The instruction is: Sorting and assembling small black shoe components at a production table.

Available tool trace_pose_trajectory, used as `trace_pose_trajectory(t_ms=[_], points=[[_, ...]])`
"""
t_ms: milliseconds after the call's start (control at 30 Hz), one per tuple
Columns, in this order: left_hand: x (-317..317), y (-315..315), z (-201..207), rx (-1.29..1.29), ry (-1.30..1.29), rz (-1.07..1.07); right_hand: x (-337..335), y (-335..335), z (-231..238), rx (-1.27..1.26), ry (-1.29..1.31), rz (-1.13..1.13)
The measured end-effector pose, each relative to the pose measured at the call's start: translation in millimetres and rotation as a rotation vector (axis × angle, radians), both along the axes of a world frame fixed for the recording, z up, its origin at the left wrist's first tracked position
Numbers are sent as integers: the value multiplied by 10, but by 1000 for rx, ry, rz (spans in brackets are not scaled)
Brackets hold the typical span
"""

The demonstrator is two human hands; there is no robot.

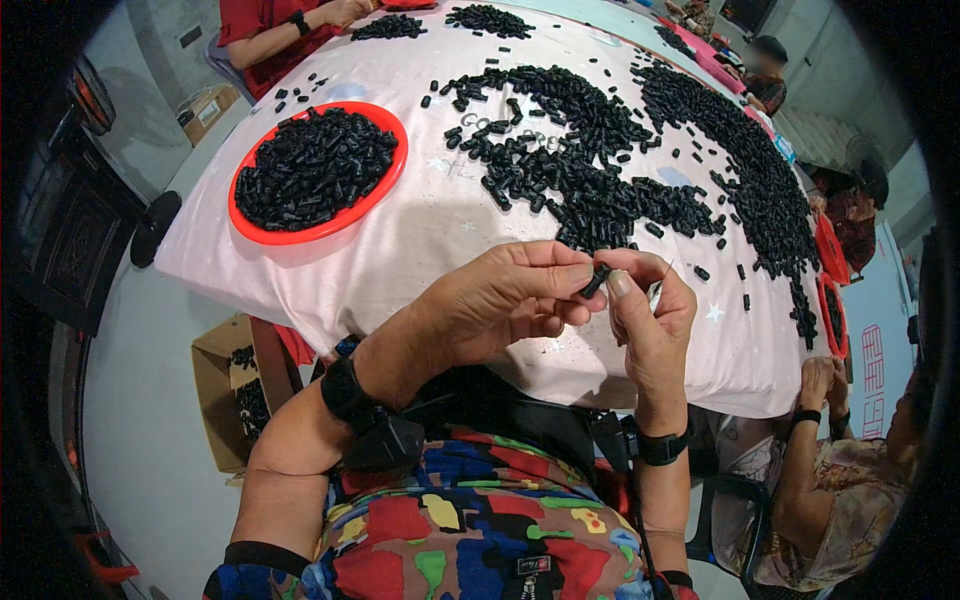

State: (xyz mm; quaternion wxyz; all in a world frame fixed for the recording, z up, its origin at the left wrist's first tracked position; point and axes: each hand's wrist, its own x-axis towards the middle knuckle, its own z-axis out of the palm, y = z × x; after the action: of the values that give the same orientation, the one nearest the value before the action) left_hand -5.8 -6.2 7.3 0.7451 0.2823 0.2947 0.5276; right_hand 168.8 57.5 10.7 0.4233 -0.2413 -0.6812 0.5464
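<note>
Both of my hands meet over the near side of the table, around one small black cylindrical piece (596, 281). My left hand (495, 300) pinches it between thumb and fingertips. My right hand (655, 325) is closed with its thumb against the other side of the piece. Something thin and pale shows by the right fingers, too small to name. Just beyond my fingertips lies a heap of similar black pieces (590, 200). To the left stands a round red tray (401, 150), filled with more black pieces (315, 165).
A pale pink cloth (410, 265) covers the table. Another long heap of black pieces (760, 190) runs along the right. A cardboard box (215, 400) stands on the floor at left. Other people sit around; a person's hands (820, 385) are at the right edge.
</note>
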Motion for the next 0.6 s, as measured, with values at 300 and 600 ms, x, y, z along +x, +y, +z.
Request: trace_pose_trajectory(t_ms=[300, 600], points=[[-5, -2, -43, 49, 51, 49, -2, -22, 19, 283, -138, -46], [27, -17, 3, 17, 75, 72, -38, -49, 43, 148, -47, -74]])
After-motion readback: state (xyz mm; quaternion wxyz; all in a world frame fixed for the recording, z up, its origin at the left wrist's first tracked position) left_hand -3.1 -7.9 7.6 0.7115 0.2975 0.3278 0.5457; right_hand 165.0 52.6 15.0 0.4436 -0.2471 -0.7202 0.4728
